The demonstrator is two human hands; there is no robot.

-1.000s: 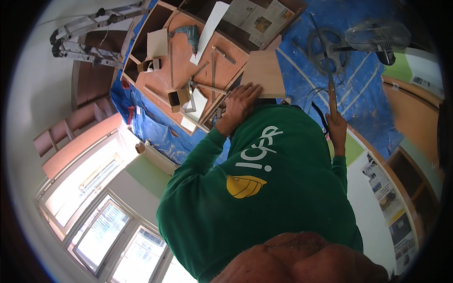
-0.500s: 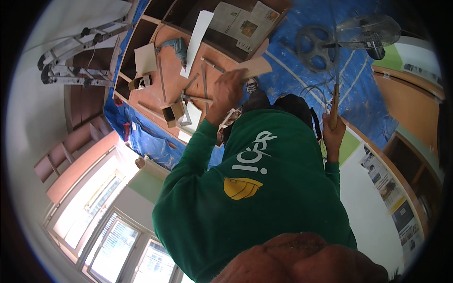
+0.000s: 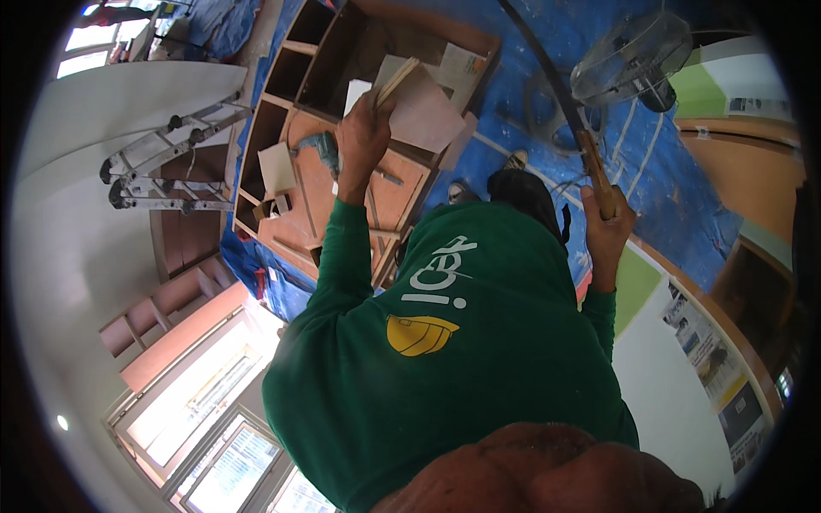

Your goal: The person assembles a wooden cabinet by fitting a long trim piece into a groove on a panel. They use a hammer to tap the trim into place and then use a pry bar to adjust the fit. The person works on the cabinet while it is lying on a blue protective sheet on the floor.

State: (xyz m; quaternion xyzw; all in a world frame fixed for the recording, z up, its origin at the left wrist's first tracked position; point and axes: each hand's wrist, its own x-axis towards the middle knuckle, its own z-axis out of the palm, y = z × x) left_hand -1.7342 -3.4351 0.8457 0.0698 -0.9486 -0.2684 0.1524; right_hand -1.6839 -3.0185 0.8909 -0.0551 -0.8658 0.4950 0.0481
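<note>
My left hand [image 3: 363, 145] is raised over the open wooden cabinet frame [image 3: 410, 175], its fingers closed around the edge of a pale, flat wooden board [image 3: 430, 111]. The board's layered edge faces up beside my fingers, and its broad face hides part of the cabinet. Out to the right, my right hand [image 3: 609, 227] wraps around the wooden handle of a long-bladed tool [image 3: 599, 175]. Its dark, narrow blade points away from me and runs out at the top of the picture. Whether the blade has teeth cannot be made out.
A teal power drill [image 3: 323, 152] lies on the cabinet's panel, near a small cream board [image 3: 275, 168]. To the far right stands a fan [image 3: 633, 64]. Blue sheeting [image 3: 676, 201] covers the floor. An aluminium ladder [image 3: 175, 162] leans at the left.
My left hand has moved left and farther away, turning the board so its edge and broad face show. The blade in my right hand has swung its far end to the left.
</note>
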